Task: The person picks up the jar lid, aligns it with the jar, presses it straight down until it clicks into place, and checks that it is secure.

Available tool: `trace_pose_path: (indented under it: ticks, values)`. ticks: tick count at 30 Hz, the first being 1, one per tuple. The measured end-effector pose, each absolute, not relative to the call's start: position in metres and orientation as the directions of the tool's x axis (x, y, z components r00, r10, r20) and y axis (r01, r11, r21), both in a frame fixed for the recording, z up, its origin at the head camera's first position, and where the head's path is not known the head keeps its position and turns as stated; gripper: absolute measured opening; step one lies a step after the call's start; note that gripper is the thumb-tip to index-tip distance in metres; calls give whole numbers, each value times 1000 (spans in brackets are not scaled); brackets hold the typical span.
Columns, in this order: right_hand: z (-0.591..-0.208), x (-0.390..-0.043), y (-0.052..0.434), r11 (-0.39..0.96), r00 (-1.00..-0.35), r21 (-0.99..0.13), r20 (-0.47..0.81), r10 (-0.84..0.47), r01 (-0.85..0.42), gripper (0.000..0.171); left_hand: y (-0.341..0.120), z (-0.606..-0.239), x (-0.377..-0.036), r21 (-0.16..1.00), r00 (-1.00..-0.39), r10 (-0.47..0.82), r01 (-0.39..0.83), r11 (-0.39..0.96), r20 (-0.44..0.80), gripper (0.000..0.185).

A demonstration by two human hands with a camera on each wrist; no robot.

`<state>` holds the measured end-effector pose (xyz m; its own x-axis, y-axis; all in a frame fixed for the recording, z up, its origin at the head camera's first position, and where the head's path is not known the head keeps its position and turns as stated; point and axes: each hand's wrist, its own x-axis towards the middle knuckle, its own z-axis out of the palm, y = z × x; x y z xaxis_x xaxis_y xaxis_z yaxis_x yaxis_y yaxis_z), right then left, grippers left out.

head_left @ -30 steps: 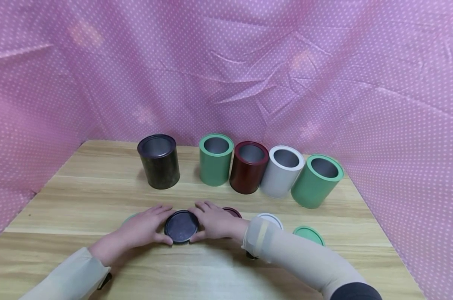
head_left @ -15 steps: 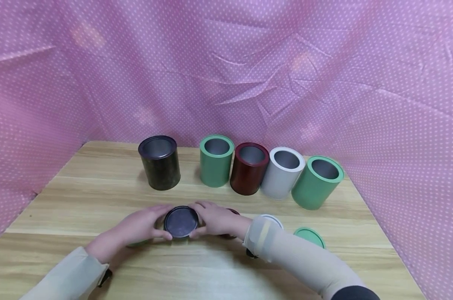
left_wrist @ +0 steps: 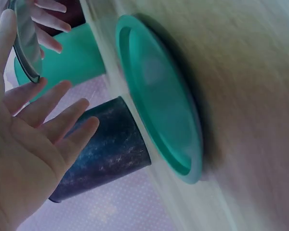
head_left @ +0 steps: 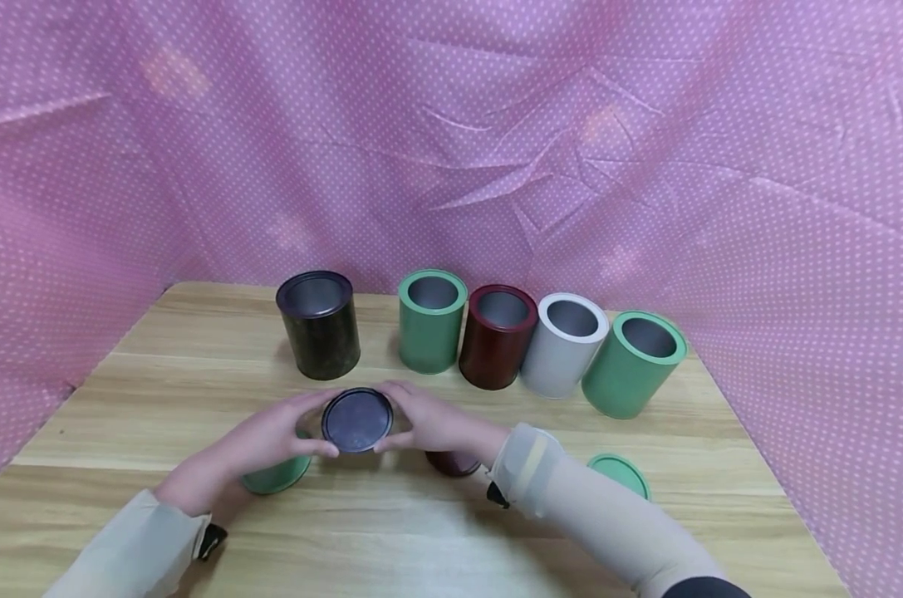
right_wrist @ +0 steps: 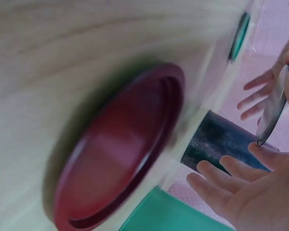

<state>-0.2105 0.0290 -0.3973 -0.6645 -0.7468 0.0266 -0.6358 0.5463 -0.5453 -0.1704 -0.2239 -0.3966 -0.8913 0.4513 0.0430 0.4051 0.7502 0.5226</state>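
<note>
Both hands hold a dark round lid by its rim, a little above the wooden table. My left hand grips its left side between thumb and fingers, and my right hand grips the right side. In the left wrist view the dark lid sits edge-on between thumb and fingers. The dark lid also shows edge-on in the right wrist view. An open dark tin stands just beyond the lid.
Right of the dark tin stand a green tin, a dark red tin, a white tin and another green tin, all open. A green lid, a dark red lid and a second green lid lie on the table. Pink dotted cloth surrounds it.
Both hands have lifted the dark lid off the table and carried it away from me, toward the dark tin. The green and dark red lids beneath the hands now show.
</note>
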Motion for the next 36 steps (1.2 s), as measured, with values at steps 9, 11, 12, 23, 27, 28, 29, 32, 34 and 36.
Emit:
trace_pose_path:
  ticks: [9,11,12,23,27,28,29,32,34,36]
  values:
    - [-386,-217,30,450,-628,-614,98,-772,-649,77,-228,-392,-171,603,-877,462,441,664,133,79]
    - [-384,-217,31,440,-633,-637,98,-768,-633,77,-228,-390,-171,609,-874,461,452,652,156,78]
    - [-382,-217,31,437,-636,-645,101,-765,-627,76,-228,-389,-170,608,-874,457,456,650,167,77]
    - [-368,-217,29,421,-689,-694,147,-710,-583,76,-230,-373,-166,629,-877,409,469,620,252,76]
    - [-364,-217,28,394,-694,-707,190,-694,-587,77,-231,-367,-167,642,-883,390,461,613,261,77]
    - [-364,-217,28,389,-692,-705,199,-694,-593,77,-231,-365,-167,648,-886,385,454,612,258,77]
    - [-363,-218,27,381,-685,-701,212,-697,-603,77,-231,-363,-166,654,-890,379,447,610,255,77]
    - [-361,-218,24,365,-676,-692,242,-696,-623,78,-231,-358,-164,667,-903,354,422,614,245,78]
    - [-357,-218,23,360,-679,-695,250,-690,-622,78,-232,-355,-163,670,-908,339,412,617,246,78]
    - [-354,-219,21,355,-685,-705,253,-683,-614,78,-232,-352,-161,674,-912,323,404,618,251,79]
